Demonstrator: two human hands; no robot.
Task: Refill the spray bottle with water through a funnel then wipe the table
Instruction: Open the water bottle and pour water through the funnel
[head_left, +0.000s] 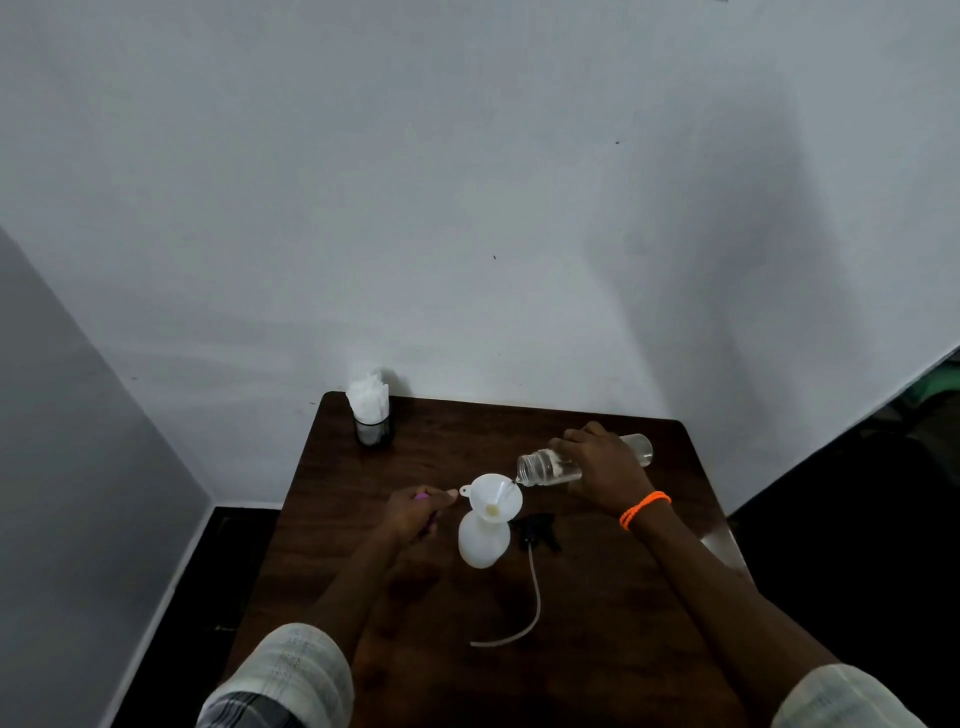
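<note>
A white spray bottle (483, 540) stands open in the middle of the dark wooden table (597, 623), with a white funnel (493, 496) set in its neck. My left hand (418, 512) pinches the funnel's small tab and steadies it. My right hand (600, 470) grips a clear water bottle (545, 466), tipped on its side, its mouth at the funnel's rim. A thin stream of water runs into the funnel. The black spray head (540, 530) lies on the table just right of the spray bottle, its long pale tube (535, 592) trailing toward me.
A black mesh holder with white tissues (371, 415) stands at the table's far left corner, against the white wall. The floor drops away dark on both sides of the table. An orange band circles my right wrist.
</note>
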